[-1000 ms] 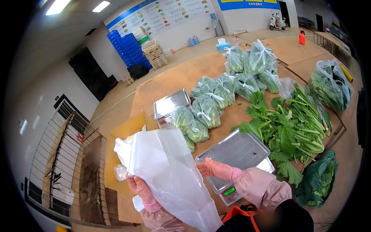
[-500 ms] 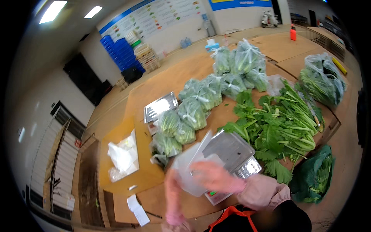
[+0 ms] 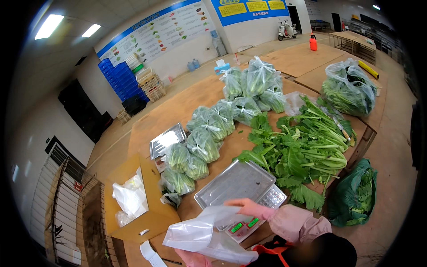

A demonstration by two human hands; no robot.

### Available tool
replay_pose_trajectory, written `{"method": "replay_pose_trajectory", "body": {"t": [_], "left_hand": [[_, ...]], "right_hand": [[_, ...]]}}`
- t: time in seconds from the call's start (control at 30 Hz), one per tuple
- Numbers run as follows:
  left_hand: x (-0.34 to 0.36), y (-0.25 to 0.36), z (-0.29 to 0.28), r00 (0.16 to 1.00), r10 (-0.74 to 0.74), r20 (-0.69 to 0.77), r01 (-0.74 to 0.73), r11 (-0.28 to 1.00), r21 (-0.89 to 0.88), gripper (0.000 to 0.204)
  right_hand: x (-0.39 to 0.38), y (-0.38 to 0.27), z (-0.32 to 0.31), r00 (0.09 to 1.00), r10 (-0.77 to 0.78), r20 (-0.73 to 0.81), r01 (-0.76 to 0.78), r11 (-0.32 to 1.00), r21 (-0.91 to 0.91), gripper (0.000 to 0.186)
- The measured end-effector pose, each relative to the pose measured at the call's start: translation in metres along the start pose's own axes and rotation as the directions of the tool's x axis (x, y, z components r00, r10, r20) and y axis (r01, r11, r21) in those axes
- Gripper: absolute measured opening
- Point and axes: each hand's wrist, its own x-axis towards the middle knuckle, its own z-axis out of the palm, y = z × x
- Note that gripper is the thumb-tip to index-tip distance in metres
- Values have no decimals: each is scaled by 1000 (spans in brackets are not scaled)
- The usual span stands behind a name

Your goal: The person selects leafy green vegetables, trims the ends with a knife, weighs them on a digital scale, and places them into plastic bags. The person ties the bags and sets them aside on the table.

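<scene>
A translucent white plastic bag [image 3: 189,233] hangs loosely spread over the front edge of the scale. My left hand [image 3: 193,258], in pink, is at the lower edge and grips the bag from below; the film hides most of its fingers. Stretched leftward over the scale, my right hand [image 3: 249,208] has its fingers extended against the bag's upper edge. The digital scale [image 3: 240,182] has a bare metal pan, a keypad and lit green displays. Right of it lies a heap of loose leafy green stalks [image 3: 307,151].
Several tied bags of greens [image 3: 204,144] run across the wooden table, left of the heap. A cardboard box [image 3: 147,218] with white plastic bags stands at the left. Beyond it lies another metal pan [image 3: 167,140]. A green sack [image 3: 354,196] is at the right, a knife [image 3: 341,128] on the heap.
The plastic bag has moved down and left, off the scale pan, with my left hand. My right hand stays near the scale's front. The view has shifted slightly.
</scene>
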Motion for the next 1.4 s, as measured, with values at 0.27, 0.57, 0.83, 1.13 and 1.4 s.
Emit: {"method": "replay_pose_trajectory", "body": {"t": [0.27,0.57,0.83,1.13,1.4], "left_hand": [[23,68,-72,925,135,-354,132,760,636,36],[45,-12,-88,963,-217,-162,185,964,-193,57],[28,-30,-138,933,-290,-213,235,940,-248,65],[33,-34,-111,935,-296,-194,221,916,-335,70],[18,-18,-104,908,-373,-194,303,900,-313,69]], "right_hand": [[16,-97,-53,999,37,33,-24,942,-335,18],[6,-4,-35,971,232,50,-182,597,782,61],[-60,51,7,932,265,250,-338,374,864,52],[-55,91,58,917,396,48,-348,737,579,40],[-33,34,61,880,473,-49,-288,613,736,26]]}}
